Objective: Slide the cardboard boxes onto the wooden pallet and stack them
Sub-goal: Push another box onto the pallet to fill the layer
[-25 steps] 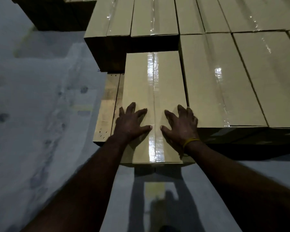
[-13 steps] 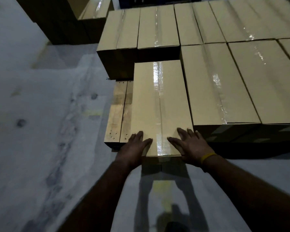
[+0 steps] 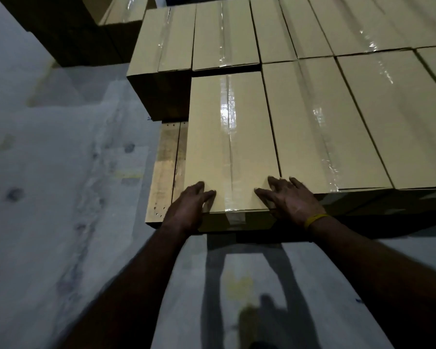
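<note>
The cardboard box (image 3: 227, 144), sealed along its top with a strip of clear tape (image 3: 227, 114), lies on the wooden pallet (image 3: 161, 172) directly ahead of both grips, its near end just under the fingers and its far end butting against the boxes beyond. The left hand (image 3: 188, 207) rests flat on the near left corner of the box top, fingers straight and close together, wrist hanging over the box's front edge. The right hand (image 3: 287, 199) lies flat on the near right corner, fingers spread and straight, some reaching over the seam onto the neighbouring box (image 3: 325, 127) that sits flush to the right of that grip. Neither grip curls round anything; both only press down with open palms. A yellow wristband (image 3: 315, 219) circles the right wrist. Both forearms stretch forward from the bottom of the view. To the left of the left hand a bare strip of pallet planks shows, and beyond it the grey concrete floor (image 3: 61, 197). More taped boxes (image 3: 224, 34) fill the pallet farther ahead.
</note>
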The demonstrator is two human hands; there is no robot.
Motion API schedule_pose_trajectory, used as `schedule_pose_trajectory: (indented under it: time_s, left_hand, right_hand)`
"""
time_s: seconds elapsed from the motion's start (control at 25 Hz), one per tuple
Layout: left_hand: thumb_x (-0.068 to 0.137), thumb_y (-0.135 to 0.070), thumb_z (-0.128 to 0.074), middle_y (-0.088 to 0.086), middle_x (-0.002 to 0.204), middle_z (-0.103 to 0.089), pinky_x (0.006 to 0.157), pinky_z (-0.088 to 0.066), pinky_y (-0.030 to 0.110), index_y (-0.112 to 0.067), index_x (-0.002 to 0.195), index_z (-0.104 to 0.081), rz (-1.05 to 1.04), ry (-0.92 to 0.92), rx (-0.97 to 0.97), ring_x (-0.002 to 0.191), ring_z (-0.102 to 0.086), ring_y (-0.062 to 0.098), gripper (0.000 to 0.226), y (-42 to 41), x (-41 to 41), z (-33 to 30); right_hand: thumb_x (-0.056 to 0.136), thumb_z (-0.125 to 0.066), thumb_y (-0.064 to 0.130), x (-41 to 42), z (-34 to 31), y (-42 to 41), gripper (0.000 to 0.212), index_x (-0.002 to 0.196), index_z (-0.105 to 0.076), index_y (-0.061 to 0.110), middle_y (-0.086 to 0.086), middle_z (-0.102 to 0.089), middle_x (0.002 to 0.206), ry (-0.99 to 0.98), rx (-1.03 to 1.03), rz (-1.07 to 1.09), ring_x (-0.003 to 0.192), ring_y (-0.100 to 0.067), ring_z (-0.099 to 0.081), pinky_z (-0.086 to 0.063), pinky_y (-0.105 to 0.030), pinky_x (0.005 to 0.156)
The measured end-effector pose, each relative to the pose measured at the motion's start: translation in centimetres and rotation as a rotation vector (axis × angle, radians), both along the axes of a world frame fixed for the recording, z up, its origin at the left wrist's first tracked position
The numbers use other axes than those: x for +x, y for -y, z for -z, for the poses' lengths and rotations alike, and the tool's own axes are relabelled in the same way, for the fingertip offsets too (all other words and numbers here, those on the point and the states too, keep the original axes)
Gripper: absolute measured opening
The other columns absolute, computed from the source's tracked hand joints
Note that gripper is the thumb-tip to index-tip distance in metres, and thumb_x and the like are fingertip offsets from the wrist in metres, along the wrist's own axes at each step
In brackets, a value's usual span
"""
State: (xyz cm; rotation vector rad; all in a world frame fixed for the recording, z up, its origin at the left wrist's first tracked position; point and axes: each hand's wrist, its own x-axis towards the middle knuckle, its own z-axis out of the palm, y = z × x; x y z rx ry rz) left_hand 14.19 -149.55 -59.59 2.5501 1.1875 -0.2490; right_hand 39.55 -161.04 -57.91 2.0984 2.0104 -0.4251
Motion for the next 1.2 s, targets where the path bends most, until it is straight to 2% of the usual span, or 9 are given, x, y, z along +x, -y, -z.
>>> schedule_pose_trajectory:
  time_s: [0.16,0.32,0.44,0.6,0.76,1.0,1.2]
  left_hand:
    - [0.083,0.001,-0.069,0.005,0.162,-0.022,0.111,-0.039,0.037,-0.031,0.149,-0.039,-0.024,0.046,-0.006,0.144,-0.030,0.025,0.079,-2.4,1.1,0.4]
    - [0.083,0.004,-0.068,0.006,0.161,-0.024,0.109,-0.040,0.036,-0.029,0.148,-0.041,-0.017,0.055,-0.006,0.143,-0.033,0.025,0.077,-3.2,1.4,0.2]
    - [0.085,0.000,-0.069,0.005,0.161,-0.024,0.108,-0.041,0.036,-0.030,0.148,-0.041,-0.008,0.045,-0.015,0.143,-0.032,0.025,0.075,-3.3,1.4,-0.2]
    - [0.086,-0.007,-0.069,0.005,0.160,-0.023,0.107,-0.042,0.036,-0.030,0.148,-0.040,-0.046,0.034,-0.043,0.142,-0.033,0.024,0.072,-2.6,2.0,-1.0]
    - [0.090,-0.022,-0.066,0.005,0.161,-0.021,0.107,-0.041,0.036,-0.032,0.150,-0.035,-0.022,0.011,-0.082,0.141,-0.033,0.026,0.069,-0.4,3.1,-3.0]
    - [0.091,-0.024,-0.062,0.006,0.161,-0.021,0.107,-0.040,0.036,-0.032,0.153,-0.027,0.020,0.000,-0.023,0.143,-0.029,0.024,0.072,5.4,1.4,-11.9]
    - [0.090,-0.023,-0.065,0.008,0.156,-0.031,0.103,-0.043,0.040,-0.027,0.151,-0.034,0.020,0.067,-0.014,0.138,-0.037,0.027,0.068,13.4,-4.1,-24.4]
  right_hand:
    - [0.106,-0.032,0.032,1.2,-0.4,-1.3,0.049,0.154,-0.021,0.034,-0.013,-0.015,0.162,-0.032,0.041,0.033,0.145,-0.030,-0.027,-0.018,-0.039,0.119]
    - [0.105,-0.041,0.031,1.4,-1.0,-1.6,0.055,0.155,-0.019,0.034,-0.010,-0.012,0.163,-0.044,0.021,0.029,0.141,-0.034,-0.032,-0.033,-0.040,0.110]
    - [0.102,-0.048,0.029,1.7,-1.0,-1.6,0.061,0.155,-0.018,0.035,-0.009,-0.011,0.163,-0.026,-0.007,0.006,0.140,-0.031,-0.036,-0.042,-0.040,0.102]
    - [0.098,-0.055,0.034,1.3,-0.6,-2.1,0.065,0.153,-0.021,0.037,-0.007,-0.013,0.163,-0.032,-0.053,0.094,0.141,-0.028,-0.034,-0.040,-0.041,0.103]
    - [0.097,-0.050,0.045,-1.1,-1.6,-1.6,0.058,0.150,-0.031,0.033,-0.007,-0.020,0.160,-0.112,-0.002,0.293,0.136,-0.028,-0.040,-0.037,-0.042,0.106]
    - [0.100,-0.045,0.045,-8.2,-9.5,2.1,0.057,0.153,-0.026,0.034,-0.007,-0.017,0.162,-0.116,0.003,0.375,0.144,-0.027,-0.028,-0.022,-0.045,0.116]
    - [0.098,-0.047,0.041,-15.5,-21.9,9.0,0.050,0.145,-0.042,0.026,-0.010,-0.031,0.154,-0.110,0.063,0.367,0.135,-0.030,-0.041,-0.030,-0.046,0.111]
